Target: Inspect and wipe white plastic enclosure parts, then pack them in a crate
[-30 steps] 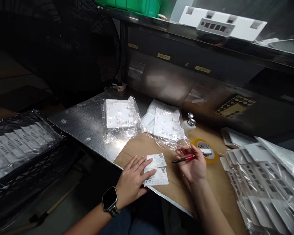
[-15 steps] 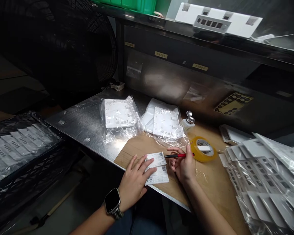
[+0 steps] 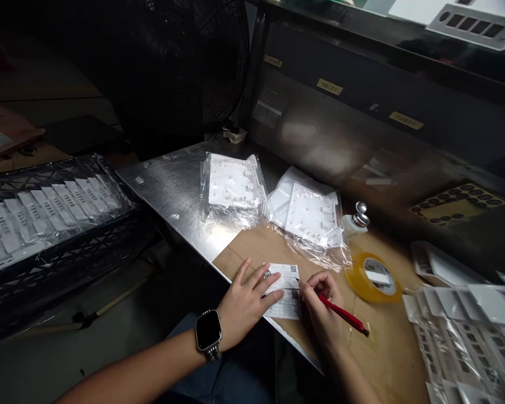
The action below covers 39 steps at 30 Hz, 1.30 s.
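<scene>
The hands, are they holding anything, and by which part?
The right hand holds the red pen near its writing tip. The left hand grips nothing; it rests spread on the paper slips.

The metal bench (image 3: 172, 179) carries brown cardboard (image 3: 252, 246) and bagged white panels (image 3: 231, 182).

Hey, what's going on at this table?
A person is at the table with two paper slips on a cardboard sheet. The left hand lies spread over the slips' left side. The right hand grips a red pen, its tip by the upper slip's right edge; whether it touches is unclear. A tape roll sits to the right, and bagged white panels lie behind.
</scene>
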Available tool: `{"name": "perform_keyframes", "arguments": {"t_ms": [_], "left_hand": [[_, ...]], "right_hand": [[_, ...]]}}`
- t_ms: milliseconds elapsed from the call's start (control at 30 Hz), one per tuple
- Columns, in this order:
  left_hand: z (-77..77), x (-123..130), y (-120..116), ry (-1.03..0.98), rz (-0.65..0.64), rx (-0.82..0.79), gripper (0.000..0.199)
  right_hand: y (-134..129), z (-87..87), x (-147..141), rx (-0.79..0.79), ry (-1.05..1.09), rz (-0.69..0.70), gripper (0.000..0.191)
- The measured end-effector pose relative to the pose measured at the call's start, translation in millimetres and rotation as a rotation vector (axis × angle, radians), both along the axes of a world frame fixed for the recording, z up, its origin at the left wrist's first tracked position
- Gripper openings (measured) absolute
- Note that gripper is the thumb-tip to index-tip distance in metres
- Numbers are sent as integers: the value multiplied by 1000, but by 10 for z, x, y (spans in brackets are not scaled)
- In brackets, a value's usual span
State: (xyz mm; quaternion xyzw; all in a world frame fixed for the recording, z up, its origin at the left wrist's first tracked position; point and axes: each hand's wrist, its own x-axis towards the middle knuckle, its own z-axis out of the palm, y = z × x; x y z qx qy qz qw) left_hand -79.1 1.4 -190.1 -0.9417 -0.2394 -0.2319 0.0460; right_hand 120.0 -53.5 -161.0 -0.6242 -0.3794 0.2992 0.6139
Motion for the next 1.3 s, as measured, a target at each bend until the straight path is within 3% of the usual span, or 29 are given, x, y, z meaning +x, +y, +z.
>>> {"name": "perform_keyframes", "arguments": {"t_ms": [200, 467, 833, 1100, 1300], "left_hand": [[22, -10, 6, 2, -14, -10, 36], [7, -10, -2, 7, -17, -46, 37], [24, -16, 5, 27, -22, -85, 38], [36, -21, 4, 21, -37, -105, 39], [23, -7, 7, -10, -27, -99, 36]], "right_hand": [[-28, -44, -37, -9, -4, 14, 44], [9, -85, -47, -46, -27, 1, 42], [33, -8, -6, -41, 13, -39, 39], [398, 184, 71, 55, -17, -83, 36], [577, 82, 7, 26, -142, -68, 31]]}}
